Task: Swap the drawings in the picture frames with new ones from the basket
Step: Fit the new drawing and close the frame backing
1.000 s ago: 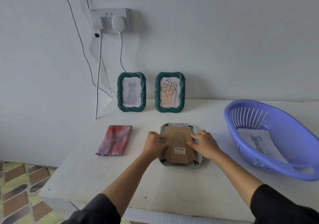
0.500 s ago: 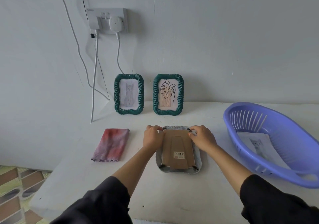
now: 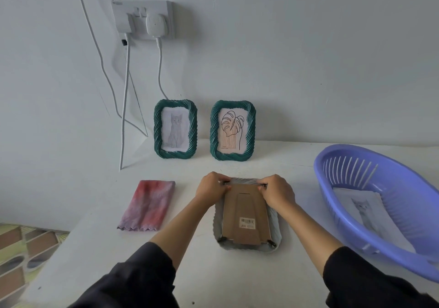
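A grey picture frame point(image 3: 275, 229) lies face down on the white table point(image 3: 194, 255), its brown cardboard back point(image 3: 245, 215) with a barcode sticker facing up. My left hand point(image 3: 211, 189) pinches the back's far left corner, and my right hand point(image 3: 278, 191) pinches the far right corner, both at small metal clips. Two green frames stand against the wall: one with a cat drawing point(image 3: 175, 129), one with a leaf drawing point(image 3: 232, 130). A purple basket point(image 3: 370, 165) at the right holds a cat drawing on paper point(image 3: 365, 210).
A folded red and purple cloth point(image 3: 147, 205) lies left of the face-down frame. White cables point(image 3: 124, 108) hang from a wall socket point(image 3: 145, 20) down to the table's back left. The table's left edge drops to a tiled floor point(image 3: 21, 248).
Both hands slid from the sides of the cardboard back up to its far corners. The camera moved closer and tilted slightly.
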